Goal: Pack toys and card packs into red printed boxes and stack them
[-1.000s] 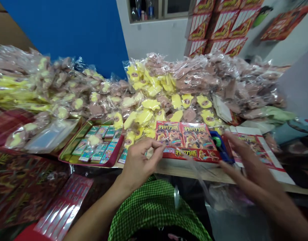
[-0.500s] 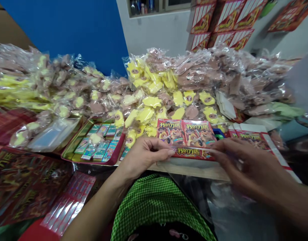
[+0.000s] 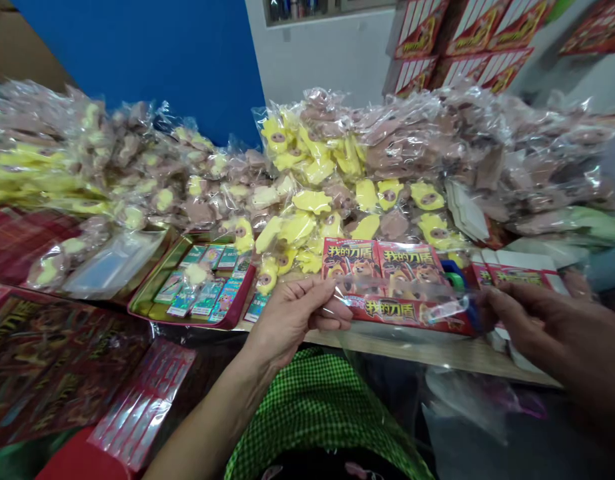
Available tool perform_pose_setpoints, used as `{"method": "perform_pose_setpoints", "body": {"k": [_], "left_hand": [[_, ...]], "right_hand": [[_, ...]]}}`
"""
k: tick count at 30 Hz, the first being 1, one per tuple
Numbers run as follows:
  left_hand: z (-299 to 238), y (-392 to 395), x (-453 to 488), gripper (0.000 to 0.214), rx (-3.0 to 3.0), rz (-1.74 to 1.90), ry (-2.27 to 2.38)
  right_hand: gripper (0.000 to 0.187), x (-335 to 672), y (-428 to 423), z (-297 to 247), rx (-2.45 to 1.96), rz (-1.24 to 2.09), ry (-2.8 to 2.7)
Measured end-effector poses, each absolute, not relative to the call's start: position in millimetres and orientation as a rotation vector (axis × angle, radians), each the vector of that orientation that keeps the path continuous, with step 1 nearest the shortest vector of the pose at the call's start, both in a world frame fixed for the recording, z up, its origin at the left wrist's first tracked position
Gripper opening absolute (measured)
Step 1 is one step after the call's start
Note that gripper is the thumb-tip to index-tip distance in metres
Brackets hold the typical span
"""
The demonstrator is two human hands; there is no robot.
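My left hand (image 3: 307, 310) pinches one end of a clear plastic bag (image 3: 407, 293) between thumb and fingers. On the other end of its stretched edge, my right hand (image 3: 542, 327) is closed, somewhat blurred. The film spans the gap between my hands and hangs down toward my lap. Behind and under it, at the table's front edge, two red printed boxes (image 3: 355, 257) stand side by side, with a red printed front panel (image 3: 387, 310) below them. A blue and green object (image 3: 455, 277) sits just right of the boxes, partly hidden.
Bagged yellow and brown animal-shaped pieces (image 3: 307, 200) are heaped across the back. A tin tray (image 3: 147, 293) with small teal packs lies left, beside flat clear bags (image 3: 112, 260). White-edged red cartons (image 3: 517, 263) lie right. Red printed sheets (image 3: 62, 360) are at lower left.
My right hand has moved right and a little down, away from the boxes. The clear film now stretches wider between my hands. The view has shifted slightly.
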State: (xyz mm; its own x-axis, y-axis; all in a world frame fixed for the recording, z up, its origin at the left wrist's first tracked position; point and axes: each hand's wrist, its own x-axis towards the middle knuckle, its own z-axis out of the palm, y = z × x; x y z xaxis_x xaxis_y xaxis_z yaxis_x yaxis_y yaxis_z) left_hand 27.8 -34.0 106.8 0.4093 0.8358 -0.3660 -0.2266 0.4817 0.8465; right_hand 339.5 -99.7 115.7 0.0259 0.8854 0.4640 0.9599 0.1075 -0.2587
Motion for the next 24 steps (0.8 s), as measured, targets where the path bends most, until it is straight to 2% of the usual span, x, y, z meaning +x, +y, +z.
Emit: {"method": "perform_pose_setpoints", "body": {"k": [2, 3, 5, 9, 14, 19, 24], "left_hand": [[105, -37, 30, 0.037, 0.828, 0.759, 0.903], [104, -39, 31, 0.037, 0.843, 0.753, 0.894], [105, -44, 35, 0.036, 0.875, 0.743, 0.868], [110, -53, 41, 0.028, 0.989, 0.745, 0.814], [113, -60, 39, 0.025, 1.254, 0.836, 0.823], [106, -62, 36, 0.028, 1.528, 0.895, 0.945], [103, -63, 41, 0.027, 1.498, 0.940, 0.968]], "right_hand": [[0.039, 323, -102, 120, -1.802, -0.600, -1.830], [0.031, 310, -103, 125, -1.741, -0.667, -1.853], [0.014, 276, -103, 136, -1.498, -0.547, -1.999], [0.019, 220, -93, 144, -1.283, -0.218, -2.291], [0.020, 209, -77, 134, -1.246, -0.149, -2.299], [0.024, 205, -76, 130, -1.219, -0.217, -2.312], [0.024, 206, -76, 125, -1.232, -0.102, -2.222]]}}
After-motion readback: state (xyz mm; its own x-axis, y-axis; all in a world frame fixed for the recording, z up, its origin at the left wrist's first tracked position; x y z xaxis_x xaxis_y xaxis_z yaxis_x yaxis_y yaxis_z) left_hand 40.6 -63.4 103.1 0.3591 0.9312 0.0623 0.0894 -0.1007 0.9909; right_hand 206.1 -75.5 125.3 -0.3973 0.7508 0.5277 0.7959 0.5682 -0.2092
